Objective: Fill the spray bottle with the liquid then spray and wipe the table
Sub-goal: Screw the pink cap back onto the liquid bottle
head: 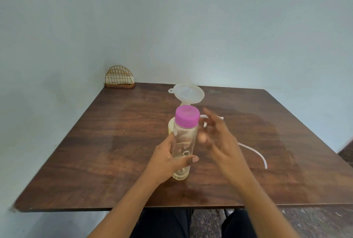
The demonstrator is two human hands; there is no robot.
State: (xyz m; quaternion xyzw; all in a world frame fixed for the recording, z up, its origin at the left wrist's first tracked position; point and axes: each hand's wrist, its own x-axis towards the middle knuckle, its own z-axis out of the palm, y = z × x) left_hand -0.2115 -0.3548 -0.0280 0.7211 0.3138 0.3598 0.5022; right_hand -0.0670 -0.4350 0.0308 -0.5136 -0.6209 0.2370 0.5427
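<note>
A clear bottle (185, 142) with a pink screw cap (187, 116) stands upright near the middle of the brown table (95, 152), holding pale liquid. My left hand (168, 158) is wrapped round its lower body. My right hand (217, 138) hovers just right of the bottle, fingers spread and blurred, holding nothing. Behind the bottle a yellowish container (170, 126) is mostly hidden. A translucent white funnel (189, 93) sits behind the cap. A white spray head (219, 118) with its dip tube (256, 154) lies on the table to the right, partly behind my right hand.
A gold wire napkin holder (119, 78) with white napkins stands at the table's far left corner against the pale wall. The table's near edge runs just above my lap. Dark floor shows at the right.
</note>
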